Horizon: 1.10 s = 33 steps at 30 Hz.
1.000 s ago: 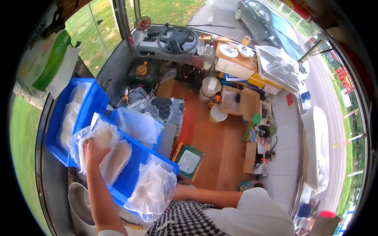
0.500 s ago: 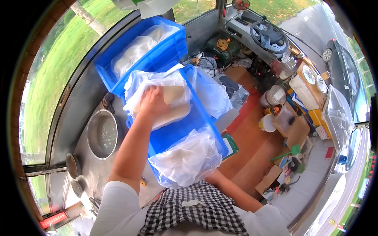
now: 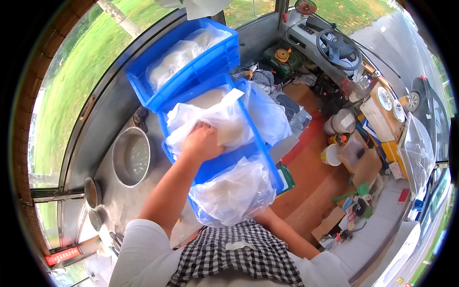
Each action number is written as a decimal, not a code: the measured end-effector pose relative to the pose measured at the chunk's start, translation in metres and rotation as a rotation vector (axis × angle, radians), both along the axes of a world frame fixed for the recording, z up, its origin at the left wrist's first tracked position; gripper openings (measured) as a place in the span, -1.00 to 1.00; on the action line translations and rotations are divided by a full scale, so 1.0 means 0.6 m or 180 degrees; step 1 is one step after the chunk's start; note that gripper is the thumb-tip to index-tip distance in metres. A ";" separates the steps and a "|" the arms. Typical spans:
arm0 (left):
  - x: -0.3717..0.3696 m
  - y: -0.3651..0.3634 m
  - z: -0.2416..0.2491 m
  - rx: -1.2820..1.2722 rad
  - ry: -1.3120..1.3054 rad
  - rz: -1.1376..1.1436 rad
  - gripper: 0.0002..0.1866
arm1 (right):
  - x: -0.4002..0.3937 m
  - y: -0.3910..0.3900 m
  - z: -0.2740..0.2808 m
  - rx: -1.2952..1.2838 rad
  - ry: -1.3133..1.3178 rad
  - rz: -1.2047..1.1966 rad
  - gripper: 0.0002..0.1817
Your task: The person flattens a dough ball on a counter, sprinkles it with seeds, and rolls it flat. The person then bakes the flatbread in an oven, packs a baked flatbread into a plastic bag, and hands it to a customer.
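No brand, label or writing can be read anywhere here; the red strip at the lower left edge is too small and blurred to make out.

The left hand (image 3: 203, 142) reaches forward from a bare, nearly straight forearm with a white sleeve at the shoulder. It lies palm down inside the nearer blue plastic crate (image 3: 224, 165), its fingers curled and pressing on a pale, flat slab of dough wrapped in clear plastic film (image 3: 224, 125). Whether the fingers actually close around the slab or only rest on it cannot be told. The wrapped slab lies in the far half of that crate, on top of other wrapped pieces.

The right hand is hidden: only the right forearm (image 3: 287, 237) shows, bent low beside the checked apron (image 3: 229, 260) and running under a crumpled clear plastic bag (image 3: 234, 193) that spills over the crate's near end. Its grip cannot be told.

A second blue plastic crate (image 3: 184, 71), also filled with plastic-wrapped pale goods, stands just beyond the first, touching it, along the window. Both sit on a grey metal desk (image 3: 114, 205). A round steel bowl (image 3: 131, 157) is sunk in that desk to the left of the arm. Farther off are a black steering wheel (image 3: 340, 50) and a wooden floor (image 3: 306, 186) crowded with tubs and cardboard boxes.
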State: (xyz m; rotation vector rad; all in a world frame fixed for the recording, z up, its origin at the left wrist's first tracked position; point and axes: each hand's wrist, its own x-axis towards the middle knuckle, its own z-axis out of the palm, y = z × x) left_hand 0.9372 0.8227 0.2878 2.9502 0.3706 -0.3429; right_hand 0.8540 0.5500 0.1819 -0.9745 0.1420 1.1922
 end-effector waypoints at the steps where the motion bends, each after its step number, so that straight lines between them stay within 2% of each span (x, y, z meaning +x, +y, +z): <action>1: -0.004 -0.002 -0.011 -0.0059 -0.0042 0.0053 -0.10 | 0.001 -0.002 -0.001 0.0002 -0.0004 0.0001 -0.51; 2: -0.005 -0.003 -0.021 -0.0121 -0.0091 0.0113 -0.08 | 0.001 -0.005 -0.003 -0.0008 -0.0012 -0.0001 -0.51; 3: 0.002 -0.009 0.004 -0.0221 0.0251 0.0281 -0.12 | 0.002 -0.006 -0.004 -0.0001 -0.0005 -0.0007 -0.51; 6: 0.008 0.012 -0.008 -0.0264 -0.0130 0.0340 -0.11 | -0.001 -0.014 -0.007 -0.0022 -0.0022 -0.0010 -0.51; 9: 0.002 0.012 -0.015 -0.0231 -0.0290 0.0364 -0.25 | -0.002 -0.016 -0.014 -0.0047 -0.0026 0.0000 -0.50; 12: -0.030 0.012 -0.029 0.0010 -0.0616 -0.0043 -0.18 | 0.001 -0.011 -0.016 -0.0038 -0.0033 0.0013 -0.50; 15: -0.058 0.017 -0.039 -0.0131 -0.0919 -0.0225 -0.08 | 0.001 -0.002 -0.017 -0.0011 -0.0024 0.0012 -0.50; 18: -0.051 0.034 -0.030 -0.0602 -0.0450 0.0082 -0.04 | 0.002 0.009 -0.016 0.0013 -0.0034 0.0053 -0.50; 21: -0.060 0.029 -0.015 -0.0415 -0.0888 -0.0337 -0.09 | -0.001 0.012 -0.016 0.0010 -0.0042 0.0052 -0.50; 24: -0.064 0.027 -0.019 -0.0450 -0.1054 -0.0395 -0.14 | -0.004 0.011 -0.017 0.0003 -0.0034 0.0020 -0.50; 29: -0.046 0.035 -0.053 -0.0535 -0.1363 -0.0063 -0.19 | -0.015 -0.004 -0.018 -0.0035 -0.0025 -0.0045 -0.50; 33: -0.056 0.025 -0.049 -0.0518 -0.1311 0.0021 -0.24 | -0.024 -0.019 -0.019 -0.0057 -0.0038 -0.0058 -0.50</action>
